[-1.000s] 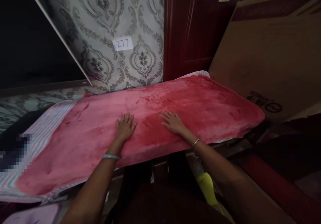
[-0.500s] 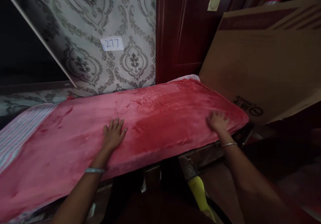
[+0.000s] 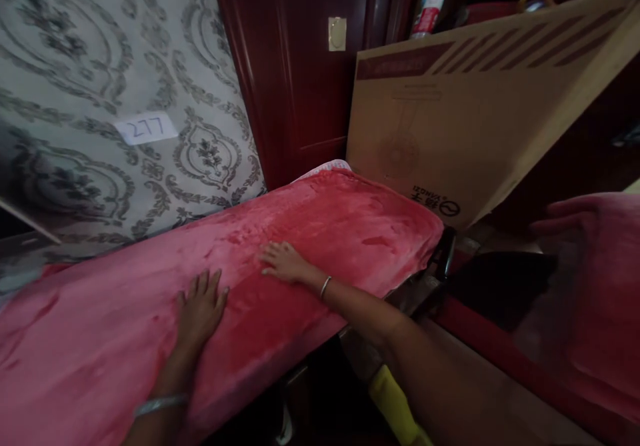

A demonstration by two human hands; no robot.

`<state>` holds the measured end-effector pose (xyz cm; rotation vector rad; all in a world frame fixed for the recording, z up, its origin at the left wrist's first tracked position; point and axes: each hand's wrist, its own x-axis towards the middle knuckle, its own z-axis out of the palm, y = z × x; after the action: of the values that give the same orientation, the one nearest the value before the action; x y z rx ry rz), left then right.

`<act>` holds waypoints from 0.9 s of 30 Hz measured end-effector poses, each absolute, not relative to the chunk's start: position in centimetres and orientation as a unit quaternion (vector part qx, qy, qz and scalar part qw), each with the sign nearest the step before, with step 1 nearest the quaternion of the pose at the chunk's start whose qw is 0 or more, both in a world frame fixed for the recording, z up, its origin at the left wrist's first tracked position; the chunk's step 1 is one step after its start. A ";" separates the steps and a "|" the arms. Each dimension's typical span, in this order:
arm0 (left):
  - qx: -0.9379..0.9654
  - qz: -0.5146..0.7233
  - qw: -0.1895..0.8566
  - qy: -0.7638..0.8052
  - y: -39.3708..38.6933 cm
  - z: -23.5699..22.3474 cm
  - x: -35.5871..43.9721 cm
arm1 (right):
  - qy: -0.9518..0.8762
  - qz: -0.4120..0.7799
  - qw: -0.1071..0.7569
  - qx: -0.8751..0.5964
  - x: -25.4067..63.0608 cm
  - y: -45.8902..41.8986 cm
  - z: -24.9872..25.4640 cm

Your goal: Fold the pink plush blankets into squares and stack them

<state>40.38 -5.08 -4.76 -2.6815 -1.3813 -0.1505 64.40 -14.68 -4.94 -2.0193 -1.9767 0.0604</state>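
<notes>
A pink-red plush cover [image 3: 320,233] lies spread over a long, narrow padded surface against the wall. My left hand [image 3: 199,309] rests on it palm down, fingers apart, with a bracelet at the wrist. My right hand [image 3: 285,263], slightly blurred, lies flat on the cover to the right of the left hand, its fingers stretched out toward the left. Neither hand holds anything. Beyond the cover's far right corner a strip of pale cloth [image 3: 330,166] peeks out. Streaks of darker and lighter pile mark the plush around my hands.
A large cardboard box [image 3: 465,113] stands behind the right end. On its top edge side is a bottle [image 3: 431,9] with a red label. A dark red door [image 3: 300,86] and patterned wallpaper [image 3: 75,93] form the back. Folded pink fabric [image 3: 610,286] lies at the right.
My right hand has moved left across the cover, from near its right end to close by my left hand. The view has turned right, showing more of the box and the pink fabric.
</notes>
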 end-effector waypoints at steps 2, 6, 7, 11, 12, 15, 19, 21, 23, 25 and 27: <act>-0.887 -0.051 0.062 -0.455 -5.0 -5.0 40.3 | -0.621 0.018 0.154 -0.768 70.4 -16.6 -4.6; -0.890 -0.068 0.074 -0.445 -4.7 -5.3 40.1 | -0.378 0.018 0.125 -0.917 82.3 -24.2 -4.0; -0.889 -0.072 0.077 -0.445 -4.6 -5.4 40.1 | -0.339 0.018 0.119 -0.933 84.5 -26.5 -4.0; -0.888 -0.076 0.079 -0.447 -4.6 -5.5 40.2 | -0.213 0.002 0.115 -0.970 89.2 -33.5 -4.3; -0.887 -0.076 0.077 -0.448 -4.6 -5.5 40.3 | -0.188 -0.003 0.121 -0.975 89.5 -34.1 -4.3; -0.887 -0.078 0.078 -0.448 -4.7 -5.6 40.2 | -0.152 -0.017 0.144 -0.978 88.5 -32.6 -3.8; -0.890 -0.084 0.088 -0.439 -4.5 -5.8 39.9 | -0.354 -0.018 0.174 -0.919 81.6 -25.0 -2.9; -0.893 -0.086 0.093 -0.432 -4.3 -5.9 39.7 | -0.507 0.009 0.172 -0.845 76.4 -20.8 -3.0; -0.894 -0.087 0.092 -0.430 -4.0 -6.1 39.7 | -0.635 0.046 0.159 -0.754 71.5 -17.2 -3.4; -0.891 -0.087 0.086 -0.436 -3.7 -6.2 39.7 | -0.629 0.076 0.144 -0.760 68.3 -14.6 -3.9; -0.889 -0.088 0.079 -0.443 -3.5 -6.3 39.6 | -0.628 0.095 0.138 -0.760 67.9 -12.9 -4.1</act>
<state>39.62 -3.46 -6.34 -2.6603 -1.3257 -0.2631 67.90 -12.92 -4.14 -2.1977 -1.8165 0.2757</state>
